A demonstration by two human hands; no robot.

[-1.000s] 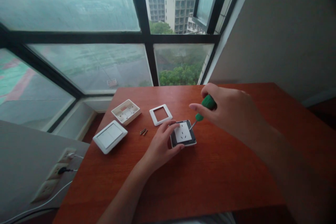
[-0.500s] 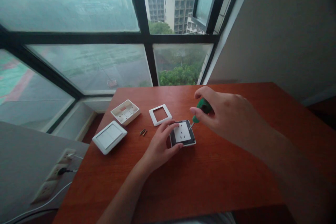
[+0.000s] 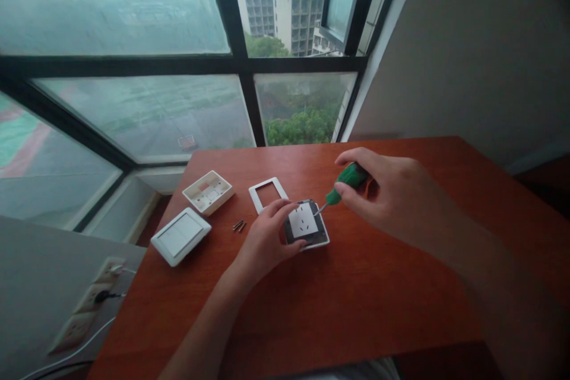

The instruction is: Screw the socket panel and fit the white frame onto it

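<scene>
A wall socket (image 3: 305, 222) with a white face and dark frame lies on the red-brown table (image 3: 356, 297). My left hand (image 3: 266, 239) grips its left edge with thumb and fingers. My right hand (image 3: 392, 196) is closed round a green-handled screwdriver (image 3: 345, 184). The screwdriver's metal tip touches the socket's upper right corner.
A white square frame (image 3: 268, 194) lies just behind the socket. Two small screws (image 3: 238, 225) lie to its left. Further left are a white back box (image 3: 208, 191) and a white two-rocker switch (image 3: 180, 236). Wall outlets with a plugged cable (image 3: 95, 295) sit below the table's left edge.
My right hand has tilted the screwdriver lower and brought its tip further left onto the socket's corner. My left hand keeps its hold. The view has drifted slightly.
</scene>
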